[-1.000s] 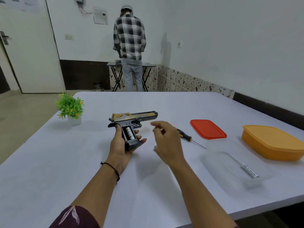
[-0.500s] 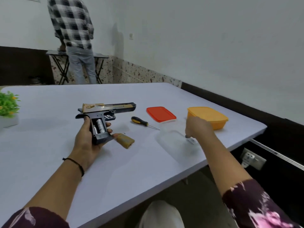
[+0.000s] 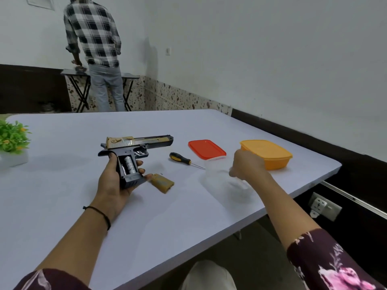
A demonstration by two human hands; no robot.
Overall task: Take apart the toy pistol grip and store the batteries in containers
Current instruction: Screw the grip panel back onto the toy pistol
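My left hand [image 3: 113,185] grips the black and gold toy pistol [image 3: 138,143] by its handle, just above the white table [image 3: 62,206]. The handle's side is open and a silver battery [image 3: 129,165] sits inside. The tan grip cover [image 3: 163,182] lies on the table beside my fingertips. My right hand [image 3: 247,166] hangs over the clear plastic container [image 3: 226,185], fingers bunched and pointing down. Motion blur hides whether they hold anything, and the container's inside is blurred too.
A yellow-and-black screwdriver [image 3: 180,158] lies between the pistol and a red lid [image 3: 206,149]. An orange lidded container [image 3: 266,152] stands right of the lid near the table's edge. A potted plant [image 3: 12,141] sits far left. A person [image 3: 94,49] stands at a folding table behind.
My right hand went from beside the pistol grip to the clear container on the right. The view swung right. My left hand kept hold of the pistol.
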